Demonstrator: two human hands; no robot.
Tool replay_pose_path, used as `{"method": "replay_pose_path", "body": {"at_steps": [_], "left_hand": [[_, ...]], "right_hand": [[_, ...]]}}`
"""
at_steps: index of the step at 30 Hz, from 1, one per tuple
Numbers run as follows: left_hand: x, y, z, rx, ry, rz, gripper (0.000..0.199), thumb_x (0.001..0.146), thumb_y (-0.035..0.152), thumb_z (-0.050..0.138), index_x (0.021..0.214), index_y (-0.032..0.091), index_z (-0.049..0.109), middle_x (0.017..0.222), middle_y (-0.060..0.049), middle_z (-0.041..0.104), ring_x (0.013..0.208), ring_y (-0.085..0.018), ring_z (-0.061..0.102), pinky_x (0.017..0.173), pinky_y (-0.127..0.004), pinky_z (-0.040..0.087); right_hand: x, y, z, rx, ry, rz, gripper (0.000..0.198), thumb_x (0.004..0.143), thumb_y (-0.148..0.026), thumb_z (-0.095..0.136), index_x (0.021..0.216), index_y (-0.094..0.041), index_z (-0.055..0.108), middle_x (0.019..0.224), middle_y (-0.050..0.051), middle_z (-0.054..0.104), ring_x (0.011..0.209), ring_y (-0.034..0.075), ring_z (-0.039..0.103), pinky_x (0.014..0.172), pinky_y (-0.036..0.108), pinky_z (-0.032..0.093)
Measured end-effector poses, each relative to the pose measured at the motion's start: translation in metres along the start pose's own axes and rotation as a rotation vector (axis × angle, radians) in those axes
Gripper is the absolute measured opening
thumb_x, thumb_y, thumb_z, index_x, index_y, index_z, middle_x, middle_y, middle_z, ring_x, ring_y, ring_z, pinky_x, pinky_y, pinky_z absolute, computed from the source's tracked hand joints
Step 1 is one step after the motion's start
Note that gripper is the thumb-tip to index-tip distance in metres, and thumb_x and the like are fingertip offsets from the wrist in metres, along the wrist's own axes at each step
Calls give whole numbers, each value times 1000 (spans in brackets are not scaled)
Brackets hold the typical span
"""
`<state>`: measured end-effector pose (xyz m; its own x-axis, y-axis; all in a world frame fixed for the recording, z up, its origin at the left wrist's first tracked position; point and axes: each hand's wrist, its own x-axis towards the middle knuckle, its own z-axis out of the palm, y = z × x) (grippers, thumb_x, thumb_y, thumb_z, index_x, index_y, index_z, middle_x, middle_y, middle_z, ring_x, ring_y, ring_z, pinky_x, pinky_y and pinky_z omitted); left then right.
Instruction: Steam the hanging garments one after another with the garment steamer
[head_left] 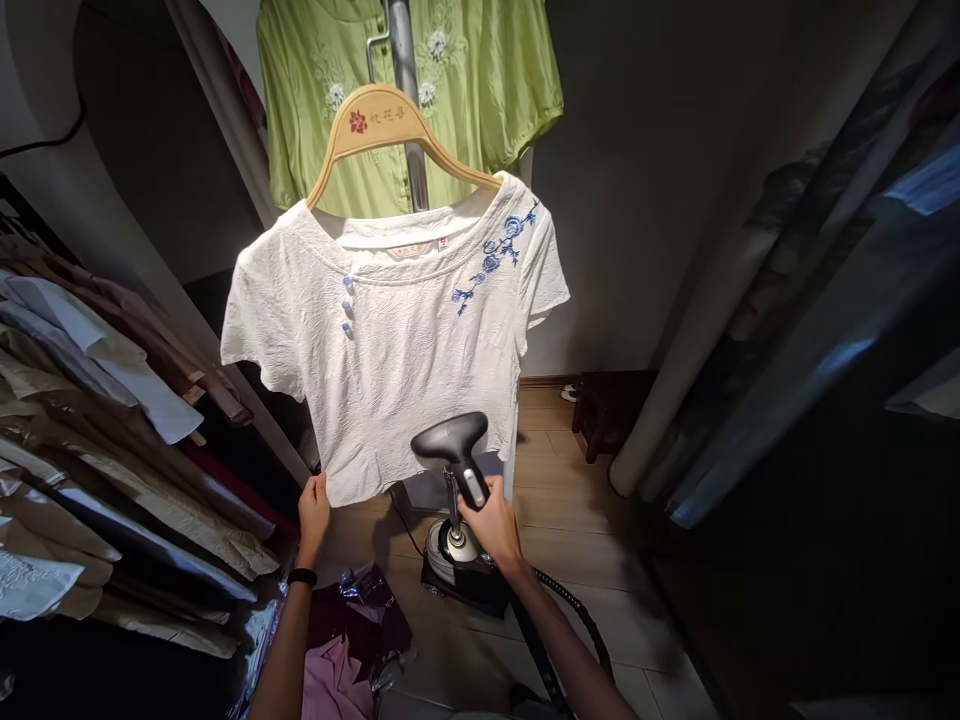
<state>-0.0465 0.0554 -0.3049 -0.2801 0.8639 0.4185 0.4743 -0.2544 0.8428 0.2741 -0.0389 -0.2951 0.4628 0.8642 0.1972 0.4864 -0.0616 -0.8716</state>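
Note:
A white short-sleeved blouse (405, 350) with blue flower embroidery hangs on a wooden hanger (379, 120) in front of me. My left hand (314, 510) pinches the blouse's lower left corner at the hem. Wrapped round the handle of a black garment steamer head (454, 440) is my right hand (491, 520). The steamer head lies over the lower right part of the blouse, near the hem; whether it touches the cloth I cannot tell. Below stands the steamer's base (457, 560), with a black hose (577, 600) curving off to the right.
Behind the blouse hangs a green top (480, 80) by a metal pole (403, 60). Racked clothes (112, 400) line the left side. Purple and pink garments (337, 670) lie on the floor. A dark wooden stool (611, 405) stands at the back; curtains (705, 330) hang at right.

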Motion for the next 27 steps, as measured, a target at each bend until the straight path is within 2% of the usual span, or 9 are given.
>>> {"method": "replay_pose_path", "body": {"at_steps": [5,9,13,17,22,25,27], "left_hand": [[-1,2,-1,-10,4,-1,49,83,65,42,64,20,45,59,4,38,59,-13,36,57,-25,31],[-3,6,-4,6,7,-6,50,83,65,42,64,19,44,59,4,38,59,-13,36,57,-24,31],[-6,10,-5,2,20,1,48,85,63,42,64,19,43,60,4,38,59,-12,37,57,-24,32],[-9,13,-5,6,26,2,46,85,60,42,63,19,42,60,4,38,59,-12,37,56,-24,31],[-12,14,-3,24,36,6,46,86,59,41,63,20,40,59,4,36,59,-12,36,57,-24,30],[-13,14,-3,28,40,4,46,86,60,41,63,20,40,59,4,36,59,-12,36,57,-25,31],[-14,14,-3,31,46,0,48,85,62,41,63,20,42,59,4,37,60,-13,37,58,-25,31]], "right_hand": [[-12,62,35,-98,-126,91,30,71,-31,57,91,-24,36,67,-2,57,66,23,63,57,26,36],[-9,71,33,-87,-105,107,31,71,-34,58,91,-24,36,66,-2,56,66,24,63,58,27,37],[0,43,8,-25,-12,80,34,71,-40,58,92,-24,36,74,2,60,69,24,63,59,29,39],[19,-11,-29,29,95,-19,39,72,-46,58,96,-24,37,77,3,60,71,25,62,61,30,40],[56,-71,-78,126,226,-135,43,67,-47,61,93,-24,36,75,0,58,69,22,59,62,30,41],[72,-82,-95,123,261,-175,44,66,-48,62,92,-24,36,74,0,57,68,21,58,63,30,41],[75,-75,-98,113,249,-170,44,65,-49,62,91,-24,36,74,0,57,68,21,57,62,30,40]]}}
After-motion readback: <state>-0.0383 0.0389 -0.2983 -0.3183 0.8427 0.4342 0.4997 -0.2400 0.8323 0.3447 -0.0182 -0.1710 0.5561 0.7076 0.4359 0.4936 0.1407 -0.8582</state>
